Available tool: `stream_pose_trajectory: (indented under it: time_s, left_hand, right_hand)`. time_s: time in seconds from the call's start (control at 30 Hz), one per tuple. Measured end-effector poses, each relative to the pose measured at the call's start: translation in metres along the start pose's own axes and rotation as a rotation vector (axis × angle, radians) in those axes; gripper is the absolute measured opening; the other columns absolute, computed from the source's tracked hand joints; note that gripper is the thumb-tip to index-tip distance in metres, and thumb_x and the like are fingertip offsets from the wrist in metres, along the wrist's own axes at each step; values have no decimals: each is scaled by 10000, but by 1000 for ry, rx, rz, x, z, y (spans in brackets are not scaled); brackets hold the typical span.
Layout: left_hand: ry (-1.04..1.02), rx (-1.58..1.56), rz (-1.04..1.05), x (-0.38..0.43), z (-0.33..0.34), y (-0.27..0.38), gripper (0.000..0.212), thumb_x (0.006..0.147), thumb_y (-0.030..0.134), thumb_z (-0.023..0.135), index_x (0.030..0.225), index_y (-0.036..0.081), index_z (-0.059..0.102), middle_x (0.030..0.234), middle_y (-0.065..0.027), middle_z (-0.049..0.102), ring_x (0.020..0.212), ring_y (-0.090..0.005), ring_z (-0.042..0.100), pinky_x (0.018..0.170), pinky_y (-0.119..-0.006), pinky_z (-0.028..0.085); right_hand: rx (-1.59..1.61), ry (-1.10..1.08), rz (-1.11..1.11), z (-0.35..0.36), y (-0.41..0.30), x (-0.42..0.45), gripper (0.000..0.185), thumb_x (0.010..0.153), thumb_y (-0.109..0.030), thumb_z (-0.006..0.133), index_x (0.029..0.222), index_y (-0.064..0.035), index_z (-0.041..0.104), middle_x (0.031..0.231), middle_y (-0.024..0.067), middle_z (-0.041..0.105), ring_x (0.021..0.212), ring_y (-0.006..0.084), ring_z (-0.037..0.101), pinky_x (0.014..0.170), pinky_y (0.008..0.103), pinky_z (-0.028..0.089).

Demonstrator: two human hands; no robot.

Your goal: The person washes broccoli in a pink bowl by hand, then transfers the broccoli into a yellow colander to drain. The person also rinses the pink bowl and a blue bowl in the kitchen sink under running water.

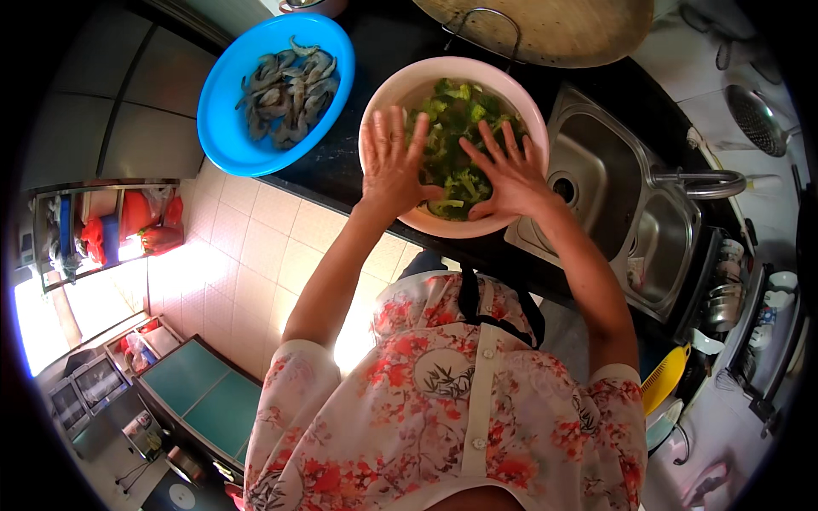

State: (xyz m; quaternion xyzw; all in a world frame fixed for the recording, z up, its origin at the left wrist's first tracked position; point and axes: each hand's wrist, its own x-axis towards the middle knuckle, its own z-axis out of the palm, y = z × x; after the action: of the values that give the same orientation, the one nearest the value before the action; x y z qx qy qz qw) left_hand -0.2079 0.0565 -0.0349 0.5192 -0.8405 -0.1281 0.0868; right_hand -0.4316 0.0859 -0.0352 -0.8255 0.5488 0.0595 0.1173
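Note:
A pale pink basin point(441, 225) in front of me holds broccoli florets point(471, 182) under water. Over its left side my left hand point(395, 160) is spread, palm down, with the fingers apart. My right hand point(508, 169) spreads the same way over the right side, its thumb close to the florets. Neither hand grips anything; whether the palms touch the water I cannot tell. Up and to the left of the basin, a blue plastic basin point(217, 131) contains a heap of raw, unpeeled shrimp point(291, 92).
Right of the pink basin is a stainless steel double sink point(601, 166) with a curved faucet point(709, 182). A round wooden cutting board point(562, 32) and a wire rack point(492, 19) stand behind. The black countertop point(319, 172) ends at my waist. A skimmer point(757, 121) hangs on the wall.

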Motion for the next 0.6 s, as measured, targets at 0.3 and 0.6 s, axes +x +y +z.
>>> stream_pose_trajectory:
  time_s: [0.3,0.6]
  left_hand:
    - [-455,229,0,36,38,7,1192,546,277,812,1452,181,42,1447,-288,121,1291,-491,229,1022,-566,253]
    - [-383,-205,-279,49,23,-3,664,679,160,700,1290,121,443,1037,-171,625,991,-266,598,800,-366,478]
  right_hand:
    - [15,-92,209,17,-16,36,920,611,-482,750,1385,-229,323,1427,104,240,1277,438,246,849,560,439]
    - [1078,104,574,25,25,50,300,737,-231,677,999,-90,634,972,139,591,907,207,581,751,315,475]
